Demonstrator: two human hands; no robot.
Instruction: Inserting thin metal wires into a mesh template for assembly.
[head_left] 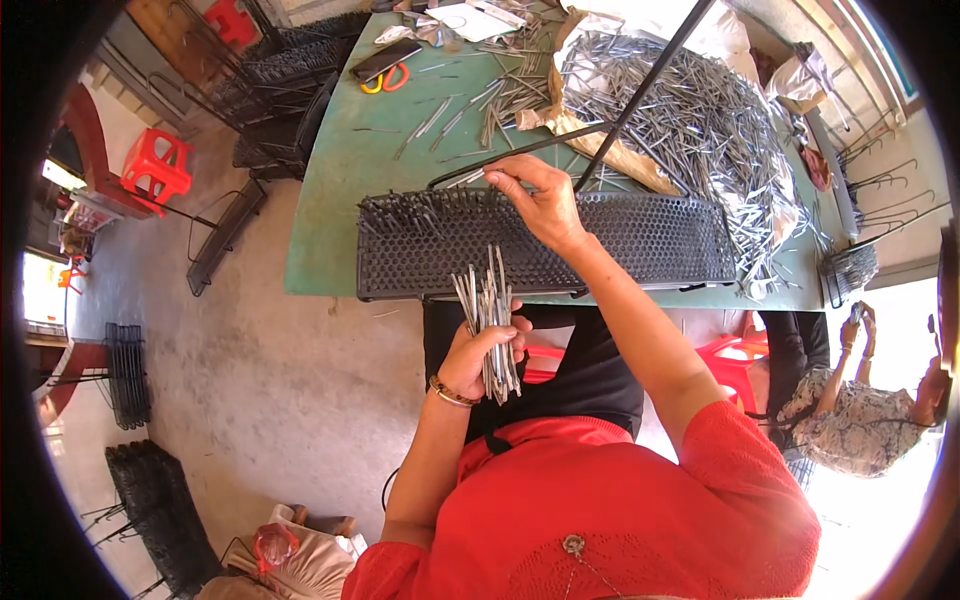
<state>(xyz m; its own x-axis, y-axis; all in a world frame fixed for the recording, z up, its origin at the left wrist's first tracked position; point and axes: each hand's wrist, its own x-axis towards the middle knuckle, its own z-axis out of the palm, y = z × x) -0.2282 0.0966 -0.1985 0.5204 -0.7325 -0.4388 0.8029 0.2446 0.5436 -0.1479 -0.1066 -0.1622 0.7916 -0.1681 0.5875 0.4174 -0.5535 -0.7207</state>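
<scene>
My left hand (482,355) is closed round a bundle of thin grey metal rods (490,318), held upright just off the near table edge. In front of it lies a long black perforated rack (630,240) with a row of holes along its length. Dark rods (410,212) stand packed in its left far part. My right hand (540,200) reaches over the rack's far side, thumb and fingers pinched together. Whatever is between those fingertips is too small to make out. A black bent handle (640,100) rises behind the rack, passing close to that hand.
A big heap of loose metal rods (690,120) lies on brown paper (625,160) atop the green table (335,200). Scissors (385,78) and a phone (386,60) sit at the far left. Black racks (285,110) are stacked left; a person (860,420) sits right.
</scene>
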